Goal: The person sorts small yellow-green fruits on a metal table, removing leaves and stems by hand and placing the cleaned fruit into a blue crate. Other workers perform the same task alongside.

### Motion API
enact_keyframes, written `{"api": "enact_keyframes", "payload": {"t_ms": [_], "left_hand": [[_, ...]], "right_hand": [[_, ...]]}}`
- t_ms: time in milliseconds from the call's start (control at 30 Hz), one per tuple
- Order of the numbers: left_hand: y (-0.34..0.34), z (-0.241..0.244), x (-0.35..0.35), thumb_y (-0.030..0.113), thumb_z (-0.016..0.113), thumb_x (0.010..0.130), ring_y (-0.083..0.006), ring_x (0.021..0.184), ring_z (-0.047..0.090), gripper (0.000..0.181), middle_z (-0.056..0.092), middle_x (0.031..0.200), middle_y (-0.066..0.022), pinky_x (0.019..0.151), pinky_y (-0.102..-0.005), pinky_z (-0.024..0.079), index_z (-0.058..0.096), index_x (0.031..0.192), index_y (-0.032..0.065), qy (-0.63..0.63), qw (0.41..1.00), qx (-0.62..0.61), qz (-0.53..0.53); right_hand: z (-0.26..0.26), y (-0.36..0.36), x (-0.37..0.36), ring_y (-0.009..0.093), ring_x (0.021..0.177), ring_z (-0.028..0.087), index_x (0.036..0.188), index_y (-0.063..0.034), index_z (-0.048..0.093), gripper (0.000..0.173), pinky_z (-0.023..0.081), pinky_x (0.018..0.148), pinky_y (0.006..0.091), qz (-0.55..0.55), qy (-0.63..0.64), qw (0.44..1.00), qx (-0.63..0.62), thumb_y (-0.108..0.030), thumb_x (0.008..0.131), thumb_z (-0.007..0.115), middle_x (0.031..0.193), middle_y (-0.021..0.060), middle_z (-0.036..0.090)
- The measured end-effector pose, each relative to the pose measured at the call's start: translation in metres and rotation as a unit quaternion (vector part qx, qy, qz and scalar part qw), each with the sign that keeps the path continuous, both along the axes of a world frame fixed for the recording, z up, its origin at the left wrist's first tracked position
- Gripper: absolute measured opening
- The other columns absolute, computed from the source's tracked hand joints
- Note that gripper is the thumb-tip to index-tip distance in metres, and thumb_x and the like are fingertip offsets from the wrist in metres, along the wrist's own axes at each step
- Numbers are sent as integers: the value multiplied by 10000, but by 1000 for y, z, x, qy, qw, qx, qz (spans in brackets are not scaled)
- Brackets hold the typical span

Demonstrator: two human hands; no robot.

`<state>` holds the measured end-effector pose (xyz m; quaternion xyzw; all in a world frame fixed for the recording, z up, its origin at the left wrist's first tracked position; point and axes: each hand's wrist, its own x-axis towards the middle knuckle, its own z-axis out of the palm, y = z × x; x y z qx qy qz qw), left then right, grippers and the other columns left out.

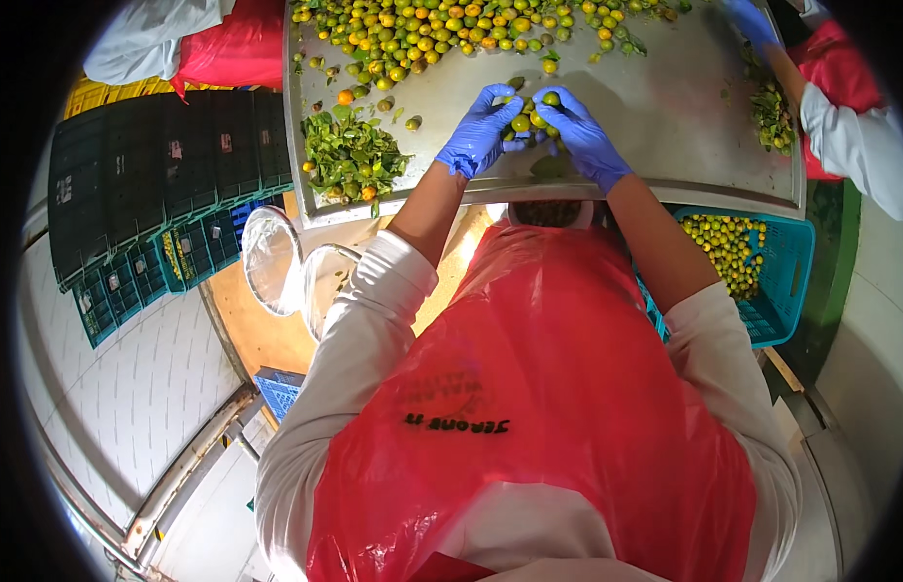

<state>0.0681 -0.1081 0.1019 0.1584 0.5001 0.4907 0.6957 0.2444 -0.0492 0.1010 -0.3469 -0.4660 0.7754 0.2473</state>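
My left hand (479, 134) and my right hand (584, 138), both in blue gloves, are close together over the metal table (662, 124). Small green and yellow citrus fruits (521, 123) are gathered between them, cupped by the fingers of both hands. A rounder green citrus fruit (551, 98) sits between the right thumb and fingers. Near the left fingertips is a dark green piece (517, 83), leaf or fruit, I cannot tell which. My palms and some of the held fruit are hidden by the gloves.
A large heap of citrus fruits (422, 33) covers the table's far side. Leaves and stems (353, 156) lie piled at left, with more leaves (775, 127) at right. A teal crate (790, 291) of fruit stands below. A co-worker's gloved hand (750, 22) reaches in at right.
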Motion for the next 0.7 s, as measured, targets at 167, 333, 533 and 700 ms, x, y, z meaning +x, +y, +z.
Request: {"api": "enact_keyframes", "payload": {"t_ms": [167,333,533,700], "left_hand": [[-33,0,19,240,594,985,-201,811,634,208,618,992,-77,641,-321,531,517,1163,167,-37,999,-8,-13],[-105,29,63,231,585,961,-141,743,571,257,574,930,-37,597,-304,520,538,1188,120,16,974,-118,-193],[-130,-91,99,227,566,961,-139,743,563,310,599,914,-48,607,-299,520,534,1228,72,2,965,-165,-205],[-153,-166,79,260,567,958,-194,919,603,512,626,1111,-108,818,-338,518,445,1404,41,315,886,-120,-320]], "right_hand": [[19,-22,22,66,690,544,1072,-92,560,199,437,535,232,94,-107,989,36,-247,956,607,851,-13,576],[12,-100,89,69,649,524,1070,-63,556,254,447,540,246,149,-110,980,-66,-274,947,625,831,-10,569],[-83,-133,104,124,838,598,1236,-66,513,418,515,682,273,162,-221,936,-222,-324,930,634,1017,63,618],[-138,-120,103,349,1168,583,1361,-18,443,655,459,1012,403,194,-416,888,37,-436,889,621,1285,226,583]]}}
